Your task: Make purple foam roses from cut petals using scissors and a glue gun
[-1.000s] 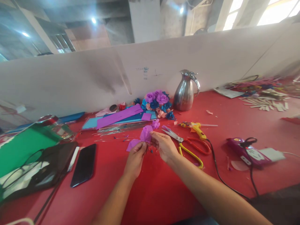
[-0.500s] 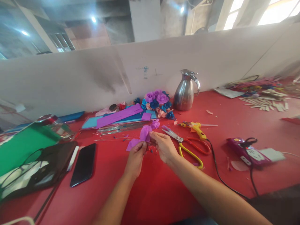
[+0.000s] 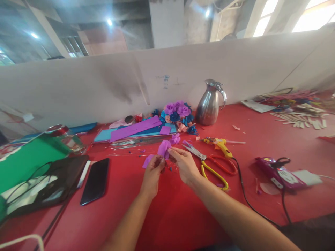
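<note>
Between my hands is a purple paper petal piece (image 3: 163,149), held above the red table. My right hand (image 3: 182,164) pinches its right edge with thumb and fingertips. My left hand (image 3: 153,173) is closed at its lower end, and another purple paper piece (image 3: 148,160) sticks out to the left of those fingers. Just beyond lies a small purple paper flower (image 3: 175,138). To the right of my right hand are scissors (image 3: 205,158) with one red and one yellow handle. Farther back, a bunch of purple, blue and pink paper flowers (image 3: 180,113) rests near the wall.
A yellow glue gun (image 3: 221,145) with a black cord lies beyond the scissors, near a purple power strip (image 3: 280,174). A steel jug (image 3: 208,106) stands at the back. Purple paper strips (image 3: 136,128), thin wires (image 3: 131,143), a phone (image 3: 94,181) and a jar (image 3: 66,139) are leftward.
The whole view has shifted slightly, so things sit a little farther right. Both hands stay on the purple paper, with only a small shift of the fingers.
</note>
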Tool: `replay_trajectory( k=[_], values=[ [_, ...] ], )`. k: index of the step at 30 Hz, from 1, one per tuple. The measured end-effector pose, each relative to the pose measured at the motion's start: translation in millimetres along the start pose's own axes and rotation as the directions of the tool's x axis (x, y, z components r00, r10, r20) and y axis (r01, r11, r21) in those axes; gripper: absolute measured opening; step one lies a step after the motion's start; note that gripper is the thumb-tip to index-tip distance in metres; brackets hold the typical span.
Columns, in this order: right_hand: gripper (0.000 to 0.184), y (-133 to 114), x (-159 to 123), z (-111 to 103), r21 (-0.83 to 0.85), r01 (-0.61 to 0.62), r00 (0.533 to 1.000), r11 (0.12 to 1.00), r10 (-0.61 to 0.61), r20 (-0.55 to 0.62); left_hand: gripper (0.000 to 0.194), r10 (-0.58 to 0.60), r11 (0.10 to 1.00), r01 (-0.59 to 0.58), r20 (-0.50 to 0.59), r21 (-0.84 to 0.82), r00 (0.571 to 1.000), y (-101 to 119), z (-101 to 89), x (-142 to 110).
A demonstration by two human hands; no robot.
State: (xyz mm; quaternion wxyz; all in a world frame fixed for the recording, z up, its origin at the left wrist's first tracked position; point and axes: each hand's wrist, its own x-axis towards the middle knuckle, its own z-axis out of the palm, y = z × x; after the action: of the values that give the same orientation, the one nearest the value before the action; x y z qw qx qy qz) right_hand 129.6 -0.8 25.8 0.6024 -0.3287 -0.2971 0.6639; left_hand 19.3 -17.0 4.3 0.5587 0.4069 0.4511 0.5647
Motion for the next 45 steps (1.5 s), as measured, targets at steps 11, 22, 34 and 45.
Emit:
replay_trajectory(
  k=[11,22,34,45],
  values=[
    [0.021,0.7,-1.3,0.6,-0.054,0.011,0.999,0.998,-0.013,-0.044,0.026,-0.031,0.995,0.022,-0.092,-0.094,0.995,-0.2,-2.9,2.1],
    [0.013,-2.7,-1.0,-2.4,-0.042,-0.101,0.994,0.994,0.100,-0.039,0.025,-0.059,0.975,0.040,-0.081,-0.218,0.995,4.4,-4.9,3.1],
    [0.021,2.5,0.0,-6.7,-0.168,-0.056,0.996,0.984,0.067,0.058,0.020,-0.031,0.988,0.018,-0.081,-0.152,0.996,4.7,-6.6,2.2],
    [0.021,4.5,-2.2,-3.9,-0.278,-0.007,0.999,0.960,0.016,0.028,0.016,0.069,0.998,-0.069,-0.089,0.003,0.994,2.1,-9.5,1.4]
  ],
)
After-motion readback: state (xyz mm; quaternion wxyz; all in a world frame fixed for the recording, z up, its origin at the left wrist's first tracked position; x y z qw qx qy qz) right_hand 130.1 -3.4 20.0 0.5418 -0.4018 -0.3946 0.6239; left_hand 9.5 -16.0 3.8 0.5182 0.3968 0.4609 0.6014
